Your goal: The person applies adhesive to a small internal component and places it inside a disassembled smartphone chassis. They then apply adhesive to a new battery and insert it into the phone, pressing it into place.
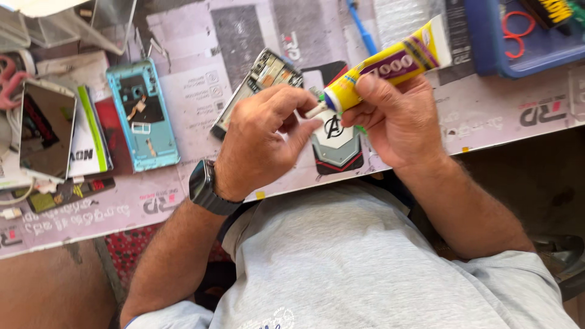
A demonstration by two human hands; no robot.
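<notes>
Fingers [298,106] of the left hand [259,143] are pinched tight on the white nozzle tip of the glue tube [390,64], probably so the cap end can be gripped while the right hand [396,122] wraps around the tube body to keep it steady. Tube sits tilted up to the right, raised over the desk [183,201], nozzle between both hands. An opened phone [259,82] lies just behind the left knuckles, and a teal phone frame [143,116] sits well off to the left.
</notes>
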